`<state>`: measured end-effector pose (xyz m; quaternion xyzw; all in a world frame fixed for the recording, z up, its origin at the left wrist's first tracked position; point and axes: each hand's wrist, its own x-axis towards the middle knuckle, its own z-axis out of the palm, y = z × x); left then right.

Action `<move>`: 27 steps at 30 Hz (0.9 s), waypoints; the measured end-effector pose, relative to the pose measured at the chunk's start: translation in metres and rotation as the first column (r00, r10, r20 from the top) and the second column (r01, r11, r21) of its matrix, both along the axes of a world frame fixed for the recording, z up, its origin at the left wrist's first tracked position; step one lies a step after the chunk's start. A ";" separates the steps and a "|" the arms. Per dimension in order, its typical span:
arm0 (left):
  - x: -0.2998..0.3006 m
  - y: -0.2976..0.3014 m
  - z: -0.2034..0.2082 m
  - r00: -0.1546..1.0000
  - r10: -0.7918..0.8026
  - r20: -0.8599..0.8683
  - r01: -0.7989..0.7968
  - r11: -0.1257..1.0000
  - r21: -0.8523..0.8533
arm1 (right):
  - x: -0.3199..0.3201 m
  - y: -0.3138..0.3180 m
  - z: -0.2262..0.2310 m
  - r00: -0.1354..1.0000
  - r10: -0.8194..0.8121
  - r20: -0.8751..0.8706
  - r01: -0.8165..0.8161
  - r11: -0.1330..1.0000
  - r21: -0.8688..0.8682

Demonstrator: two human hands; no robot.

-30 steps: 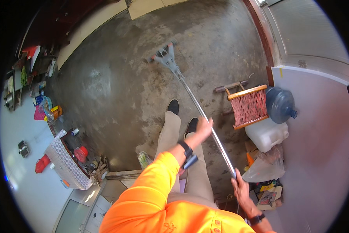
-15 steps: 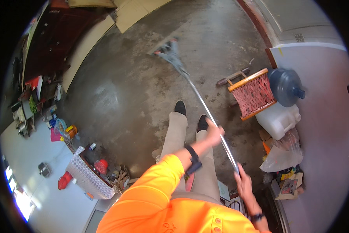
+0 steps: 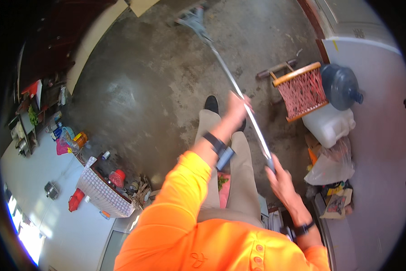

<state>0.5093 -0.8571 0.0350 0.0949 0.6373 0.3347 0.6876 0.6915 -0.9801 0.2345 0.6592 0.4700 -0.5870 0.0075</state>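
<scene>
A long mop with a silver pole [image 3: 232, 81] slants across the floor, and its grey head [image 3: 192, 20] rests on the concrete at the far side, slightly blurred. Partway down the pole, my left hand [image 3: 237, 108] is closed around it, its fingers smeared by motion. My right hand [image 3: 280, 177] grips the dark grey end of the handle, nearer to me and to the right. Both wrists carry dark bands. The mop pole passes in front of my right shoe, which is mostly hidden behind my left hand.
To the right stand a wooden-framed stool with woven pink seat [image 3: 303, 92], a blue water jug [image 3: 340, 86] and a white jerrycan [image 3: 330, 124]. Plastic bags [image 3: 331, 165] lie near the wall. At left are a patterned box [image 3: 104, 192], bottles and a red-brown cabinet [image 3: 60, 40].
The mop head and both hands have moved farther forward, with both hands still on the handle. The view has shifted a little, and the stool and jug sit higher and farther right.
</scene>
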 end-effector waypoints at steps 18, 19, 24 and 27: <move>0.110 -0.226 0.077 0.843 -0.498 0.202 0.531 0.708 -0.466 | 0.121 -0.146 0.125 0.908 0.342 0.242 -0.260 0.913 -0.316; 0.123 -0.236 0.089 0.804 -0.551 0.221 0.585 0.668 -0.460 | 0.135 -0.156 0.139 0.895 0.356 0.268 -0.254 0.902 -0.350; 0.149 -0.263 0.097 0.877 -0.091 0.472 0.263 0.913 -0.313 | 0.165 -0.192 0.170 0.617 0.569 0.543 -0.501 0.817 -0.286; 0.138 -0.265 0.093 0.886 0.118 0.448 0.043 0.942 -0.333 | 0.155 -0.197 0.164 0.434 0.592 0.679 -0.626 0.740 -0.244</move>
